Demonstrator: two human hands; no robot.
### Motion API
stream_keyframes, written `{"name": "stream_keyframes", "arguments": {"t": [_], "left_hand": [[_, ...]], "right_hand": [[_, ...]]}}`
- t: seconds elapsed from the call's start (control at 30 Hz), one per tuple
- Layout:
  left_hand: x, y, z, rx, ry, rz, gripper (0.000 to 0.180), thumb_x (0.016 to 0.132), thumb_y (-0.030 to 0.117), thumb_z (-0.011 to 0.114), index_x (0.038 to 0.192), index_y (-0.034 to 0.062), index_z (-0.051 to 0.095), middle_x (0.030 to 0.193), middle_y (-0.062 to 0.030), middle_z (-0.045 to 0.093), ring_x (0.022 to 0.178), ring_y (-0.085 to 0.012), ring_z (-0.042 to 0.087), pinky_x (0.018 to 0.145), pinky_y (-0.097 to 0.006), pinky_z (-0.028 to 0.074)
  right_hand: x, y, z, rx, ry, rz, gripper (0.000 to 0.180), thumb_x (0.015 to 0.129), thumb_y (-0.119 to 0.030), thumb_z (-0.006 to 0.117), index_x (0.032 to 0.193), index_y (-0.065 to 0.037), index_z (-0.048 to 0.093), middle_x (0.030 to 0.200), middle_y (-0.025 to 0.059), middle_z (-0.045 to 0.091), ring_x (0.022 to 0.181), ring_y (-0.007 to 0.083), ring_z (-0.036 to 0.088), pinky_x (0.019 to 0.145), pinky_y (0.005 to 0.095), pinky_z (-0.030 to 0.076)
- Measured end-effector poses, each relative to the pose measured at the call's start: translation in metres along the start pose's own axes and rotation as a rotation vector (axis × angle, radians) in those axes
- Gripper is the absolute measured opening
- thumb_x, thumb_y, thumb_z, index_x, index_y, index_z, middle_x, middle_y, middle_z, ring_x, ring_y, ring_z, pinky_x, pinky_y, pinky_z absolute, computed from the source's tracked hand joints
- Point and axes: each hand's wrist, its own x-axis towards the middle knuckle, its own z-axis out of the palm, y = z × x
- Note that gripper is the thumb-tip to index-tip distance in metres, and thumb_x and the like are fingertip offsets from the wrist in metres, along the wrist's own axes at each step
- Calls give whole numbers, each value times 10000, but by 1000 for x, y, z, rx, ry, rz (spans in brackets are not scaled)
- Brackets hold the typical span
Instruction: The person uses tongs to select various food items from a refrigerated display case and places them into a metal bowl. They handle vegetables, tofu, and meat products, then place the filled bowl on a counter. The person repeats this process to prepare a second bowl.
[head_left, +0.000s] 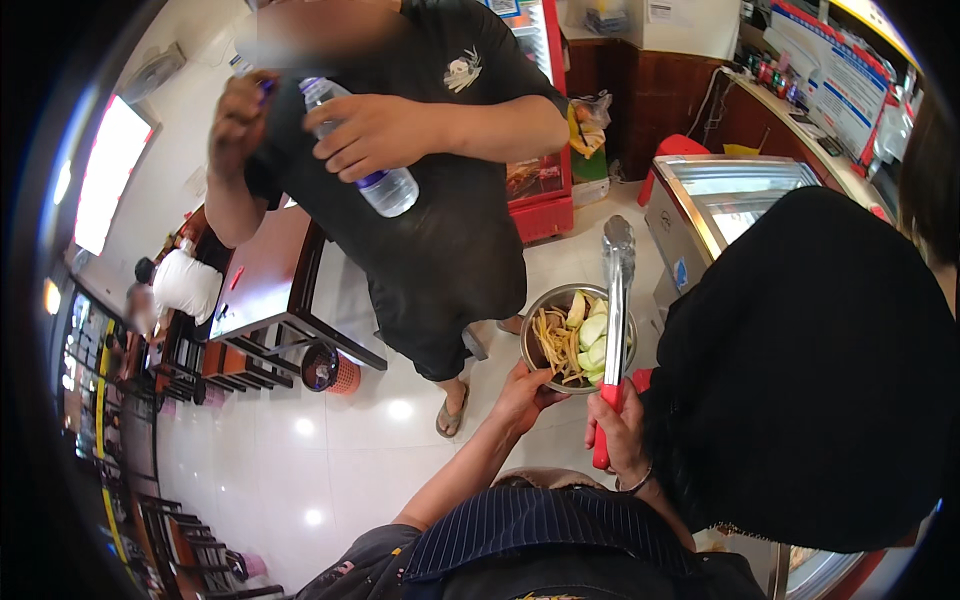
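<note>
A round metal bowl point(527, 349) is held out in front of me, with my left hand point(524, 397) gripping its near left rim. Inside lie thin yellowish strips point(553, 338) on the left and pale green vegetable slices point(593, 335) on the right. Red-handled metal tongs point(617, 300) are in my right hand point(624, 430), whose fingers wrap round the handle. They point away from me over the bowl's right side, and their scalloped tips point(618, 240) reach past its far edge.
A person in black point(430, 230) stands ahead with a water bottle point(385, 190). Close on my right is another dark-clad figure point(800, 390), before a glass-topped freezer point(690, 210). Left are a wooden table point(270, 260) and a waste basket point(340, 373); a red fridge point(545, 215) stands behind.
</note>
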Motion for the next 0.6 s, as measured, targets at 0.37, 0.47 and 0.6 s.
{"name": "stream_keyframes", "arguments": {"t": [0.37, 0.47, 0.6], "left_hand": [[57, 45, 48, -81, 45, 12, 414, 779, 75, 513, 1178, 123, 415, 1002, -52, 571, 818, -169, 603, 623, -317, 550], [60, 66, 83, -124, 70, 54, 431, 777, 73, 516, 1189, 134, 404, 982, -36, 570, 790, -147, 601, 601, -299, 549], [60, 90, 115, -92, 127, 75, 442, 778, 74, 522, 1200, 104, 394, 965, -55, 571, 764, -157, 603, 578, -294, 547]], "right_hand": [[48, -62, -10, -4, 104, 46, 260, 826, -140, 490, 1038, -33, 385, 588, 28, 423, 387, 104, 412, 343, 225, 354], [54, -94, -23, -26, 72, 107, 284, 835, -158, 480, 1061, -34, 361, 584, 31, 419, 394, 99, 408, 342, 221, 359], [50, -125, -33, -38, 88, 135, 313, 823, -143, 495, 1081, -37, 354, 615, 51, 427, 412, 100, 407, 354, 232, 379]]}}
